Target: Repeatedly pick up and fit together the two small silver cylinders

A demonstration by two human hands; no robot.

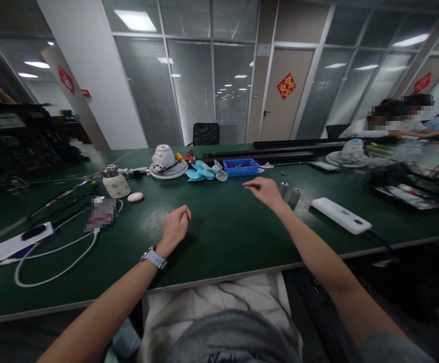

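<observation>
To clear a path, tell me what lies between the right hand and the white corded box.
The head view shows a metal cylinder and a second metal cylinder there.

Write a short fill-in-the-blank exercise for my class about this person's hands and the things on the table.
1. The watch is on the person's ____ wrist.
2. The tray on the table is ____.
3. Beside the right hand, ____ small grey cylinders sit on the table.

Answers: left, blue, two.

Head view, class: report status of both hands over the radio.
Left grip, right grip look empty. Right nearest two metal cylinders; white device beyond.
</observation>
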